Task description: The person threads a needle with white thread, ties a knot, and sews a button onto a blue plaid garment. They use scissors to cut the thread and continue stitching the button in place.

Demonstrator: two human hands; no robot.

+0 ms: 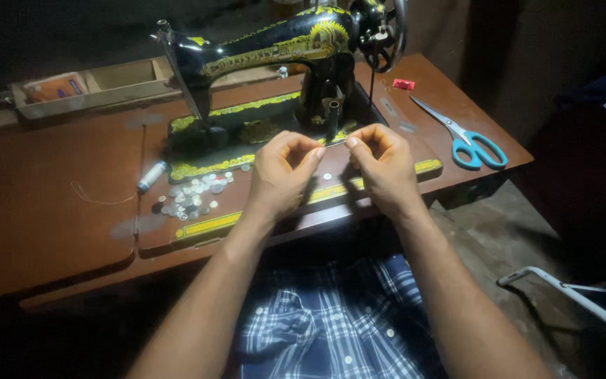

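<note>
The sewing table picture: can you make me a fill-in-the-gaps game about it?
1. The scissors on the table have ____ handles.
2. The pile of buttons lies nearer the ____ hand than the other hand.
3. The plaid shirt on the person's lap is blue and ____.
4. The sewing machine is black with ____ decoration.

Missing words: blue; left; white; yellow

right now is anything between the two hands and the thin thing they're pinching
Nothing visible. The left hand and right hand both already pinch the thin needle-like item at their fingertips, above the sewing machine bed.
</note>
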